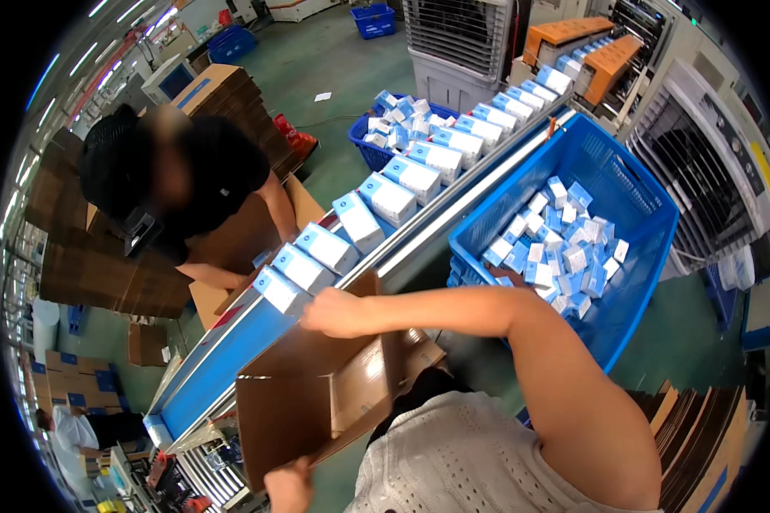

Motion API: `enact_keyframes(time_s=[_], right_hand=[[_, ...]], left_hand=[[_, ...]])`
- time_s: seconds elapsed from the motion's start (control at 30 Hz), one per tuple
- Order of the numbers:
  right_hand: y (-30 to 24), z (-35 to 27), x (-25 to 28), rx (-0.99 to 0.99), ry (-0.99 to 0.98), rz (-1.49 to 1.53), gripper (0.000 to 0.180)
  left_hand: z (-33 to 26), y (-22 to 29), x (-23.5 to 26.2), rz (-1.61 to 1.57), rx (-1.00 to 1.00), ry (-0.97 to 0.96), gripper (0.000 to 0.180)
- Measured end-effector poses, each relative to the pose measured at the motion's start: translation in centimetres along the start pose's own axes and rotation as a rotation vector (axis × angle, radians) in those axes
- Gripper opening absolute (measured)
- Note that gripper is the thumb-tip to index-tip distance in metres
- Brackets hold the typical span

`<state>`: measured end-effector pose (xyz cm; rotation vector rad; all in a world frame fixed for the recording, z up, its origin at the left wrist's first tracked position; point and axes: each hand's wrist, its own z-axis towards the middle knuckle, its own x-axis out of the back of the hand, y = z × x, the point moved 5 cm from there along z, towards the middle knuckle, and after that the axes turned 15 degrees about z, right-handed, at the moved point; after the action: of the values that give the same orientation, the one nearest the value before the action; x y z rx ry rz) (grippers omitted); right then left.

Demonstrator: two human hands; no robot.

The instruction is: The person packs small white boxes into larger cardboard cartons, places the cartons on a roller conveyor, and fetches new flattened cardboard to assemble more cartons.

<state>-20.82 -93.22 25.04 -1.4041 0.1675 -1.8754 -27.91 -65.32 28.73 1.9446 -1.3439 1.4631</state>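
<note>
An open brown cardboard box (287, 419) is tilted beside the conveyor, its inside facing me. My left hand (289, 487) is closed on the box's near lower edge. At its far upper rim my right hand (338, 313) is closed, fingers curled next to the nearest blue-and-white carton (281, 291); the fingertips are partly hidden. Behind that carton, several more blue-and-white cartons (387, 198) stand in a line on the blue conveyor belt (210, 381).
A blue crate (637, 295) on the right holds many small blue-and-white cartons. Beyond the conveyor, a smaller blue basket (368, 154) holds more. Across from me a co-worker (205, 171) reaches into a cardboard box. Flattened cardboard (701, 436) stacks at lower right; fans stand behind.
</note>
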Motion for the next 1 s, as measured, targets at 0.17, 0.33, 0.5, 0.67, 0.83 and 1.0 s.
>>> enact_keyframes(time_s=[0.17, 0.33, 0.5, 0.67, 0.83, 1.0], right_hand=[[-4.8, 4.8, 1.0, 0.181, 0.086, 0.238, 0.016], [-3.4, 0.0, 0.4, 0.089, 0.065, -0.263, 0.014], [3.5, -12.3, 7.4, -0.565, -0.07, 0.375, 0.022], [-1.5, -11.9, 2.3, -0.189, -0.268, 0.465, 0.058], [2.3, -13.9, -0.5, 0.06, -0.845, -0.292, 0.057], [0.8, -12.5, 0.6, 0.05, -0.955, -0.391, 0.034]], left_hand=[[5.4, 9.9, 5.5, 0.062, -0.3, 0.262, 0.007], [9.2, 11.4, 6.1, -0.247, -0.148, 0.328, 0.015], [1.3, 4.1, 8.3, -0.145, -0.142, 0.306, 0.042], [5.7, 7.1, 5.0, -0.156, -0.076, 0.372, 0.065], [13.3, 13.5, -5.2, 0.271, -0.316, -0.228, 0.06], [7.3, 19.4, 8.2, -0.851, -0.749, -0.313, 0.068]])
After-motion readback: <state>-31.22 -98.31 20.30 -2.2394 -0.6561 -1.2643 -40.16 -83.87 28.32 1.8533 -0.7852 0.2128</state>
